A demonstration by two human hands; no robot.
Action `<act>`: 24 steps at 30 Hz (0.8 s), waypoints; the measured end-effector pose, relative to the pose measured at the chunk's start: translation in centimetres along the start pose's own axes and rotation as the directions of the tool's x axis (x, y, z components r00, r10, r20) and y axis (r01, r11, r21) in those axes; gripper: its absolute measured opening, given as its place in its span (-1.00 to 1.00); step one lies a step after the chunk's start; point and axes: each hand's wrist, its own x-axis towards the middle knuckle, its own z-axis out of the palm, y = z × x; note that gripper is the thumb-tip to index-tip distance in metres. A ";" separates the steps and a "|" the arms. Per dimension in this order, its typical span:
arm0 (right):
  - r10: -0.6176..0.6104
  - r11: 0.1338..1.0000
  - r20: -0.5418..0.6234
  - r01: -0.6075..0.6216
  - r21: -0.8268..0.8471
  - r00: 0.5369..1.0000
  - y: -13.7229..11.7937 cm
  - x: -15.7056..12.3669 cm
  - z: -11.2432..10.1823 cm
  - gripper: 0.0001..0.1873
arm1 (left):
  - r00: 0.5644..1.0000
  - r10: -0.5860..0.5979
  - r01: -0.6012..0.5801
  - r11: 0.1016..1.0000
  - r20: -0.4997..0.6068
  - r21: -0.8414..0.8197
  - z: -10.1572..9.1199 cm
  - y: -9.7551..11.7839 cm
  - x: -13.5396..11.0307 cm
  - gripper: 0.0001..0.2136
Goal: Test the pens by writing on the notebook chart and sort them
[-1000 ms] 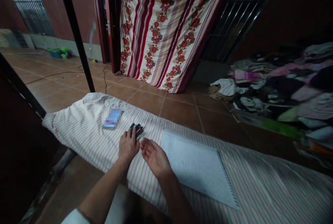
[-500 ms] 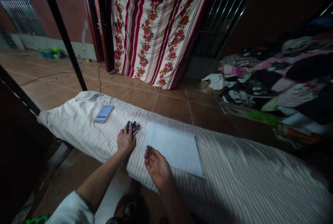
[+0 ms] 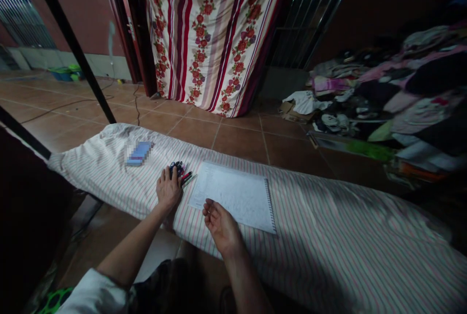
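My left hand (image 3: 169,188) is on a small bunch of pens (image 3: 186,176), its fingers curled over them. The pens are dark, red and pale and lie on the striped sheet; my fingers partly cover them. Beside them is a spiral notebook (image 3: 237,192) with a pale page of faint writing and its coil on the right. My right hand (image 3: 221,226) hovers over the notebook's near edge, palm turned inward, fingers loosely bent, nothing in it. Left of the pens rests a blue rectangular thing (image 3: 139,153), blurred by pixels.
The striped sheet (image 3: 328,226) covers a long low surface, with dark metal posts (image 3: 78,51) at the left. Beyond the tiled floor (image 3: 237,141), a flowered curtain (image 3: 204,41) hangs. Clothes (image 3: 408,90) are heaped at the right. A cable (image 3: 137,109) runs over the floor.
The view has tipped down and shifted slightly right. The pens under my left hand look more fanned out. My right hand keeps nearly the same pose by the notebook.
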 end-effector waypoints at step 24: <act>0.031 0.999 -0.081 -0.029 0.016 0.996 -1.3 0.4 -1.2 -0.85 | 0.999 -0.018 0.020 1.000 0.048 -0.023 -3.7 2.0 -3.3 -0.72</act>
